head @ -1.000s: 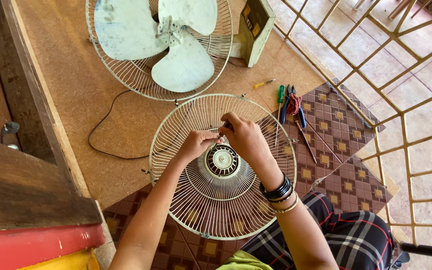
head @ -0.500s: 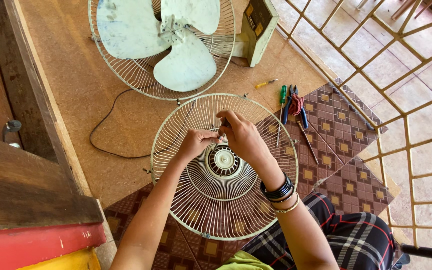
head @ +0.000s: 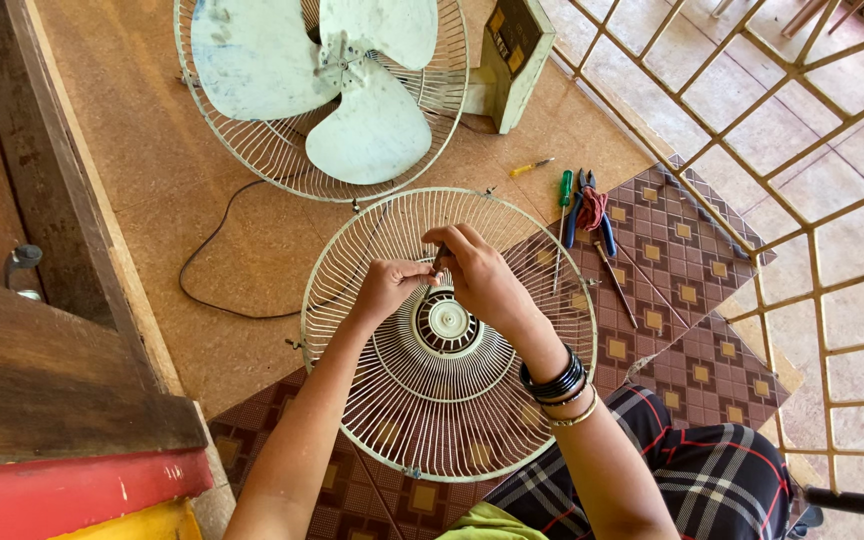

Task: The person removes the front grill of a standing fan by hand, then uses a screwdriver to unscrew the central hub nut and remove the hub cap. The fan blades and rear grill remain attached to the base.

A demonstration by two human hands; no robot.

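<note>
A round cream wire fan grille [head: 372, 400] lies flat on the floor in front of me, its ribbed hub [head: 447, 322] in the middle. My left hand [head: 389, 286] pinches the grille's wires just above the hub. My right hand [head: 480, 275], with dark bangles on the wrist, is closed on a thin dark tool [head: 437, 262] whose tip meets the wires beside the left fingertips. The two hands touch each other over the grille.
The fan body with pale blades [head: 352, 90] in its rear grille lies beyond, beside a box-like base [head: 514, 55]. A black cord [head: 217, 270] loops at left. Screwdrivers [head: 564, 190] and blue pliers [head: 592, 215] lie on a patterned mat [head: 692, 290]. Metal railing [head: 812, 150] at right, wooden frame [head: 42, 330] at left.
Both hands stay over the hub area, with the fingers shifting only slightly. The view has moved a little.
</note>
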